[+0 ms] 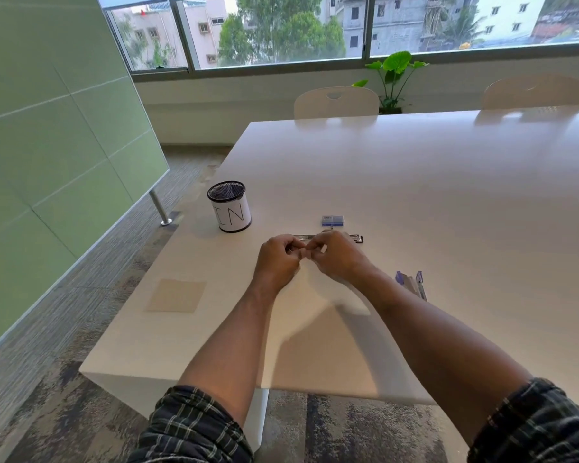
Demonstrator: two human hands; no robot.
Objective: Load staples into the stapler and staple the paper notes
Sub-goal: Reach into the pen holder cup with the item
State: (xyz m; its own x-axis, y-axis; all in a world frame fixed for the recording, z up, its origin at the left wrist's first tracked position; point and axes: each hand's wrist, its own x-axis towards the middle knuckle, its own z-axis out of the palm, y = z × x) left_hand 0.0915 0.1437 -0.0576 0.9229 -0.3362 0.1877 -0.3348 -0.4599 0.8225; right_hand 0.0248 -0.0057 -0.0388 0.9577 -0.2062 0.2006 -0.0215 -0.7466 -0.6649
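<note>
My left hand (276,259) and my right hand (336,257) meet fingertip to fingertip above the white table (415,182), curled as if pinching something small that I cannot make out. Just behind them lies a long black stapler (356,237), opened out flat and partly hidden by my hands. A small blue staple box (332,220) sits beyond it. Beside my right forearm lies a purple-and-white item (411,284), half hidden. A pale paper note (177,295) lies flat near the table's left edge.
A black mesh cup (229,207) with a white label reading "IN" stands at the left of the table. Two white chairs (336,102) stand at the far side, with a potted plant (395,78) under the window. A green glass partition (54,155) runs along the left.
</note>
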